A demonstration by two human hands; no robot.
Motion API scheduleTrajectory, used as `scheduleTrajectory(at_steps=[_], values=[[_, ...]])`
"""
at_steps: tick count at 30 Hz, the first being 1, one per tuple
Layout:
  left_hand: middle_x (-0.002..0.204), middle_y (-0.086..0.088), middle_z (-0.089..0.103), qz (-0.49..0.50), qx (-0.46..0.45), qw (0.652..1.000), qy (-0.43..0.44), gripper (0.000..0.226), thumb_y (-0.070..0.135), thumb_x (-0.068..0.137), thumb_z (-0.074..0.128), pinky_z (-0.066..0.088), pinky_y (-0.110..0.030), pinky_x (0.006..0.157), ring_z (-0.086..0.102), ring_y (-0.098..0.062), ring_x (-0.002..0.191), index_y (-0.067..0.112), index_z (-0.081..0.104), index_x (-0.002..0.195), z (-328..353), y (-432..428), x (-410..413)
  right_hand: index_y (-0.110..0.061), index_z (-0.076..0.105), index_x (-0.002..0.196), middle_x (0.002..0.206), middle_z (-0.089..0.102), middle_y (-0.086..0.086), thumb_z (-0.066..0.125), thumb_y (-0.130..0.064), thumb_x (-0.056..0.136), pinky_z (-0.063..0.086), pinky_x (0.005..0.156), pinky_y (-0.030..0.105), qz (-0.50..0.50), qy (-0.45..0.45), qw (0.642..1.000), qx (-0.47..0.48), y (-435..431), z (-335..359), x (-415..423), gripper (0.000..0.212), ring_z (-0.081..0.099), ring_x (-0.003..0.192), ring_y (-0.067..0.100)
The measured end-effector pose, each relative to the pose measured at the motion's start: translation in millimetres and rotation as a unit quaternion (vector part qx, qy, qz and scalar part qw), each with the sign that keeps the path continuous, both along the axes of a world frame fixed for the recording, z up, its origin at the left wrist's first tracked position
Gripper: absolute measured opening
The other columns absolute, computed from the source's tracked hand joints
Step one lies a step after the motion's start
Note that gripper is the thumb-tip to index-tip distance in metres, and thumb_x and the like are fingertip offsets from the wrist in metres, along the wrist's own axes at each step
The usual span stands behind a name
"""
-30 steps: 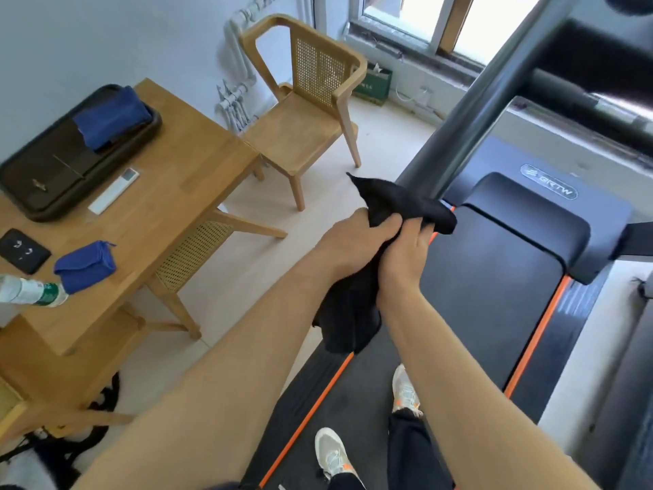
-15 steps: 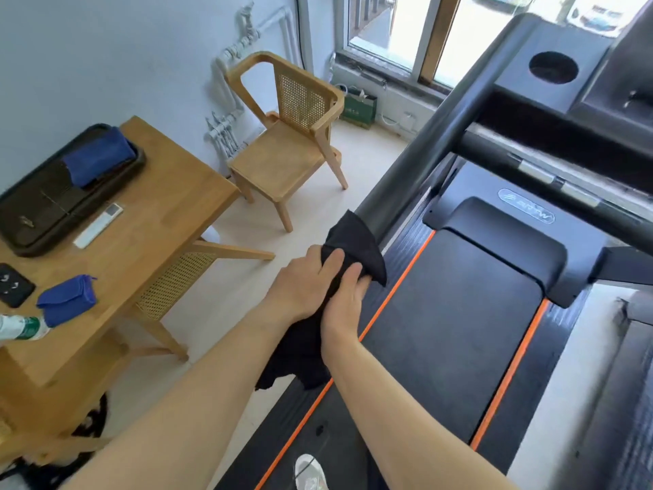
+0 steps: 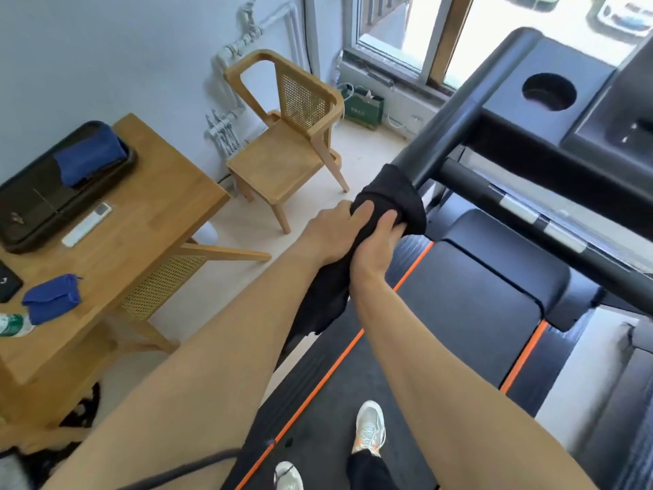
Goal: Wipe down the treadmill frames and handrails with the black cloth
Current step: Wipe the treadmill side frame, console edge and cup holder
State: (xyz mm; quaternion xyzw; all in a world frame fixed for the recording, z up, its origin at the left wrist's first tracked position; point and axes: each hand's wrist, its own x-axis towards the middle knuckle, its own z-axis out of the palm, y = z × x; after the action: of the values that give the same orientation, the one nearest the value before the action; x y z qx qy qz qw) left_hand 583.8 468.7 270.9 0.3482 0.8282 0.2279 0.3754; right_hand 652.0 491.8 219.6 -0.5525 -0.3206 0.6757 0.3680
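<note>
The cloth (image 3: 392, 203) is plain black, on a matte black handrail (image 3: 456, 125). The treadmill belt (image 3: 459, 313) is dark grey, edged with thin orange stripes (image 3: 341, 358), and the black crossbar (image 3: 473, 182) carries silver-grey bands. The bench (image 3: 148, 221) and chair (image 3: 275, 164) are honey-coloured wood, and the chair back is a woven cane lattice. The tray (image 3: 21, 221) is black, the folded towel (image 3: 88, 157) on it deep blue, the small pouch (image 3: 53, 302) the same blue, and the remote (image 3: 86, 224) white. The shoes (image 3: 369, 427) are white with orange flecks. The floor (image 3: 371, 146) is cream and the wall (image 3: 106, 47) pale blue-grey.
</note>
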Motion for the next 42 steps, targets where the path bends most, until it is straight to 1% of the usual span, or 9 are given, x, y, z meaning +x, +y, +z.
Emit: scheduleTrajectory(at_steps=[7,11,17,21,24,27,29,36,42], values=[[0.104,0.001,0.070,0.052,-0.019,0.998,-0.014,0.061,0.072,0.087,0.027,0.049,-0.050,0.094,0.063,-0.022,0.099,0.027,0.064,0.106,-2.4,-75.3,1.1,-0.039,0.015,0.152,0.149,0.041,-0.008,0.033,-0.058,0.090,0.039,0.109,0.037,0.053,-0.024,0.998,-0.018,-87.6,7.4,6.5,0.067,0.046,0.130,0.013],[0.113,-0.001,0.069,0.051,-0.011,0.998,-0.042,0.071,0.076,0.088,0.025,0.047,-0.049,0.099,0.062,-0.022,0.105,0.025,0.066,0.113,2.3,-25.0,2.6,-0.036,0.028,0.140,0.133,0.055,-0.004,0.037,-0.057,0.091,0.046,0.101,0.042,0.025,-0.041,0.999,-0.013,-33.1,10.8,0.5,0.055,0.056,0.117,0.018],[0.126,-0.007,0.065,-0.004,0.017,0.998,-0.059,0.072,0.068,0.094,0.024,0.042,-0.046,0.106,0.058,-0.024,0.114,0.018,0.064,0.125,1.8,86.4,-7.5,-0.027,0.028,0.146,0.133,0.054,-0.001,0.032,-0.066,0.087,0.045,0.103,0.047,0.028,-0.098,0.994,0.024,78.8,11.4,-2.2,0.071,0.054,0.118,0.022],[0.127,-0.006,0.063,0.002,0.027,0.996,-0.089,0.054,0.056,0.103,0.028,0.041,-0.044,0.106,0.057,-0.023,0.115,0.018,0.060,0.125,-0.1,82.7,-7.6,-0.025,0.016,0.154,0.150,0.040,-0.003,0.036,-0.048,0.098,0.038,0.106,0.027,0.067,-0.129,0.983,0.110,66.2,28.4,4.9,0.064,0.045,0.129,0.007],[0.123,-0.001,0.065,0.024,0.035,0.991,-0.128,0.041,0.050,0.105,0.033,0.041,-0.040,0.105,0.058,-0.021,0.117,0.024,0.062,0.119,-3.7,49.5,-10.5,-0.010,0.014,0.155,0.153,0.025,-0.007,0.041,-0.024,0.105,0.015,0.107,0.001,0.131,-0.228,0.939,0.222,34.1,37.8,10.8,0.059,0.022,0.134,-0.018],[0.138,0.013,0.050,0.040,0.032,0.980,-0.192,0.044,0.048,0.106,0.030,0.032,-0.026,0.105,0.045,-0.007,0.127,0.031,0.052,0.141,-3.4,34.7,-15.7,0.003,0.027,0.150,0.160,0.019,0.020,0.034,-0.028,0.104,0.003,0.122,0.021,0.209,-0.379,0.839,0.330,37.2,38.0,13.3,0.056,0.015,0.150,0.026],[0.137,0.013,0.045,0.028,0.024,0.976,-0.213,0.048,0.045,0.108,0.026,0.026,-0.021,0.103,0.039,-0.003,0.125,0.028,0.042,0.149,-1.8,47.2,-18.2,0.003,0.024,0.153,0.165,0.010,0.021,0.028,-0.033,0.104,0.004,0.125,0.040,0.260,-0.457,0.759,0.384,57.3,35.6,11.9,0.061,0.003,0.153,0.034],[0.138,-0.005,0.058,-0.049,0.018,0.989,-0.140,0.040,0.038,0.107,0.028,0.040,-0.041,0.109,0.054,-0.021,0.121,0.023,0.057,0.130,-16.3,145.2,-19.9,-0.006,0.021,0.157,0.167,0.006,0.012,0.029,-0.042,0.102,0.007,0.125,0.046,0.307,-0.561,0.659,0.396,174.6,45.9,6.0,0.066,0.001,0.154,0.028],[0.131,-0.001,0.062,-0.007,0.036,0.975,-0.219,0.042,0.043,0.102,0.035,0.040,-0.037,0.106,0.055,-0.019,0.118,0.022,0.063,0.124,-2.8,260.7,-20.1,-0.007,0.021,0.157,0.167,0.008,0.012,0.026,-0.043,0.099,0.002,0.125,0.044,0.339,-0.608,0.606,0.386,299.2,55.4,1.3,0.069,0.000,0.154,0.026]])
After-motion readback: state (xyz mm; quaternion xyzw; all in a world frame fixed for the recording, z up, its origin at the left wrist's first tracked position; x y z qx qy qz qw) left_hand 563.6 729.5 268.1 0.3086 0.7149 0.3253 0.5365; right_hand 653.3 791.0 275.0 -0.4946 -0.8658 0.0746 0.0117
